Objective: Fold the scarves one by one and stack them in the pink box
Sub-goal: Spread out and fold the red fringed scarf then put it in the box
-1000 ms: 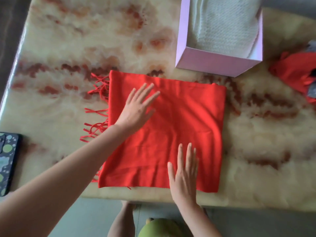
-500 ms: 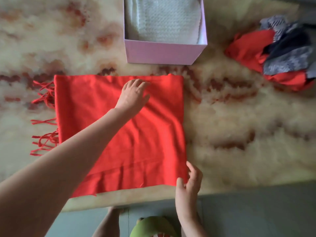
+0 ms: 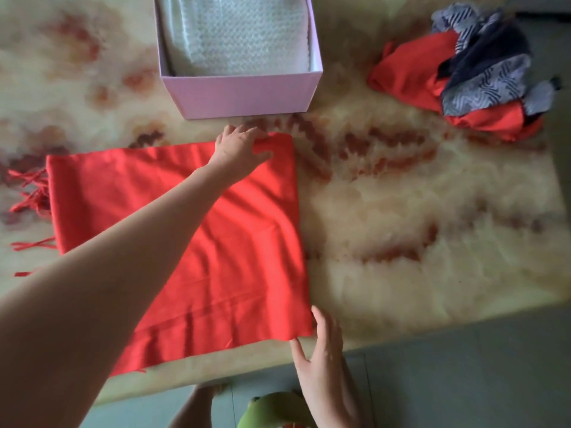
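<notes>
A red fringed scarf (image 3: 234,242) lies folded flat on the marble table, its tassels at the left. My left hand (image 3: 239,146) reaches across it and grips its far right corner, fingers curled over the edge. At the near right corner my right hand (image 3: 324,350) touches the cloth's edge with its fingers straight. The pink box (image 3: 247,94) stands just beyond the scarf and holds a folded white knitted scarf (image 3: 238,29).
A heap of unfolded scarves (image 3: 463,75), red, dark blue and grey patterned, sits at the table's far right. The marble table (image 3: 417,211) ends in a near edge right by my right hand. Below it are my feet and a green shoe (image 3: 272,409).
My left hand slid from the scarf's middle to its far right corner and took hold of it. My right hand moved from the cloth's near part to the near right corner. The view shifted right.
</notes>
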`<state>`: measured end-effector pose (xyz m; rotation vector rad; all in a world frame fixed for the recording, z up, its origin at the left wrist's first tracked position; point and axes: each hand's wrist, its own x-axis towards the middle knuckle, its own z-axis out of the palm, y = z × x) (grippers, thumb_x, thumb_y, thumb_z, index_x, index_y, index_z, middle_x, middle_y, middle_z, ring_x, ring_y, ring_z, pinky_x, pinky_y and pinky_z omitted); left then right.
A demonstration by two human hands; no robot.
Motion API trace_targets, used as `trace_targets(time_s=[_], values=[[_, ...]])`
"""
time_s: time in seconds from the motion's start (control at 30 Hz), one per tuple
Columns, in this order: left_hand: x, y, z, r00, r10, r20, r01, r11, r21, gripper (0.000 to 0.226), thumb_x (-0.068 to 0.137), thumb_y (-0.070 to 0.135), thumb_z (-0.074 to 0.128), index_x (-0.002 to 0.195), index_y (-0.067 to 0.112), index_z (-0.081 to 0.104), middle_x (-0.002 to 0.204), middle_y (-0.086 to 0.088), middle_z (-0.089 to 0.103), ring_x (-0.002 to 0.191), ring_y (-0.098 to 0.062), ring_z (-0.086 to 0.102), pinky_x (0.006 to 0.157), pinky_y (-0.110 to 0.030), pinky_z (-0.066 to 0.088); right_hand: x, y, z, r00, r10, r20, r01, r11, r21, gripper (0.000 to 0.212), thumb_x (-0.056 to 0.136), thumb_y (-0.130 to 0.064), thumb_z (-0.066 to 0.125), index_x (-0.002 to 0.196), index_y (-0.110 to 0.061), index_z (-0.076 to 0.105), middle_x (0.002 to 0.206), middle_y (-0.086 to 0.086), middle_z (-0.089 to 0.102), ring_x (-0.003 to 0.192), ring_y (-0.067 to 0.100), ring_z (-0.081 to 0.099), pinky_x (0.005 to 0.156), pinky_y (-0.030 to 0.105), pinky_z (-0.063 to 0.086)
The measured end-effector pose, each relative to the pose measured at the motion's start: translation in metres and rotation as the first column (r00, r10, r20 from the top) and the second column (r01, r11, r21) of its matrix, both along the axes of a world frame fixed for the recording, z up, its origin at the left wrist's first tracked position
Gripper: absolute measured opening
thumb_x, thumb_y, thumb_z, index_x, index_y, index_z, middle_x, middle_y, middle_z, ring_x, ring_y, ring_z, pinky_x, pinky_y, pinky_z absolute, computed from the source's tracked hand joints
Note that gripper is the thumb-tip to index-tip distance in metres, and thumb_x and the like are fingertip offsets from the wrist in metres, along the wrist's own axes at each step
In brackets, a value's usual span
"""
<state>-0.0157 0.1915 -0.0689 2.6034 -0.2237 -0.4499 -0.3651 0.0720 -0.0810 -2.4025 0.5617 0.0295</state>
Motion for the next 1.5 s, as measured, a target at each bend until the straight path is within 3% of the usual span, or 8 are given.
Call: trace_targets(time_s=[0.2,0.5,0.6,0.77,0.93,1.13,1.3,1.5], values=[[0.007,-0.019,0.004,0.996,0.029,-0.088,-0.031,0.999,-0.023,0.051,0.084,0.042,0.064,0.124,0.013,0.049,0.123,-0.010,0.060,0.118,-0.029,0.051,0.101,-0.035,0.029,0.005,0.000,0.000,0.990,-0.133,0.051,0.127,0.986,0.106,0.042,0.081,-0.034,0.053,0.122,-0.030,0.048,0.099,-0.006,0.056,0.090,0.004,0.049,0.082,0.021,0.041],[0.021,-0.032,0.004,0.982,0.000,-0.187,-0.055,0.957,-0.286,0.054,0.061,0.037,0.079,0.106,0.013,0.063,0.105,-0.004,0.067,0.100,-0.019,0.063,0.091,-0.034,0.050,0.017,-0.001,0.001,0.978,-0.180,0.101,0.176,0.983,0.048,0.039,0.069,-0.010,0.059,0.102,-0.031,0.053,0.088,-0.005,0.059,0.084,0.014,0.048,0.078,0.022,0.038],[0.024,-0.038,0.008,0.982,0.009,-0.188,-0.089,0.903,-0.421,0.039,0.073,0.012,0.076,0.110,0.012,0.062,0.094,0.002,0.066,0.079,0.003,0.060,0.077,-0.012,0.048,0.015,-0.011,0.003,0.964,-0.255,0.077,0.253,0.967,0.029,0.037,0.067,-0.010,0.065,0.094,-0.033,0.053,0.081,0.001,0.060,0.080,0.015,0.048,0.073,0.019,0.035],[0.027,-0.043,0.010,0.995,-0.062,-0.080,0.017,0.881,-0.472,0.032,0.075,-0.005,0.066,0.101,0.013,0.070,0.094,0.000,0.068,0.072,0.016,0.057,0.083,-0.007,0.043,0.005,-0.030,0.005,0.979,-0.187,0.078,0.190,0.981,-0.044,0.018,0.072,-0.025,0.053,0.089,-0.026,0.057,0.078,-0.001,0.059,0.077,0.015,0.047,0.071,0.021,0.033],[0.025,-0.048,0.008,0.996,-0.026,-0.089,-0.022,0.863,-0.505,0.038,0.072,-0.010,0.061,0.097,0.018,0.069,0.089,-0.002,0.068,0.078,0.001,0.061,0.088,-0.023,0.050,0.009,-0.041,0.006,0.991,-0.098,0.089,0.107,0.989,-0.107,0.018,0.068,-0.021,0.052,0.085,-0.029,0.051,0.078,-0.006,0.061,0.076,0.015,0.048,0.071,0.023,0.033],[0.028,-0.061,0.004,0.998,-0.031,-0.063,-0.003,0.877,-0.481,0.040,0.074,-0.008,0.055,0.099,0.018,0.070,0.103,-0.002,0.070,0.082,0.001,0.060,0.087,-0.017,0.046,0.010,-0.058,0.009,0.994,0.082,0.077,-0.060,0.967,-0.248,0.017,0.069,-0.016,0.051,0.083,-0.025,0.053,0.081,-0.005,0.055,0.076,0.020,0.049,0.072,0.029,0.035],[0.033,-0.067,-0.013,0.988,-0.028,-0.152,-0.018,0.956,-0.293,0.046,0.068,0.030,0.080,0.111,0.020,0.066,0.106,-0.001,0.067,0.096,-0.016,0.062,0.090,-0.031,0.049,0.012,-0.052,0.005,0.992,-0.122,0.014,0.123,0.986,-0.109,0.043,0.069,-0.039,0.059,0.107,-0.019,0.058,0.099,-0.002,0.059,0.092,0.018,0.047,0.076,0.028,0.029],[0.035,-0.076,-0.008,0.987,-0.121,-0.102,0.076,0.927,-0.368,0.032,0.075,0.001,0.068,0.104,0.014,0.071,0.105,-0.001,0.069,0.100,-0.018,0.064,0.096,-0.030,0.047,0.022,-0.054,0.001,0.956,-0.284,0.077,0.291,0.953,-0.091,0.018,0.068,-0.029,0.055,0.085,-0.025,0.059,0.081,-0.008,0.060,0.086,0.018,0.048,0.076,0.025,0.023]])
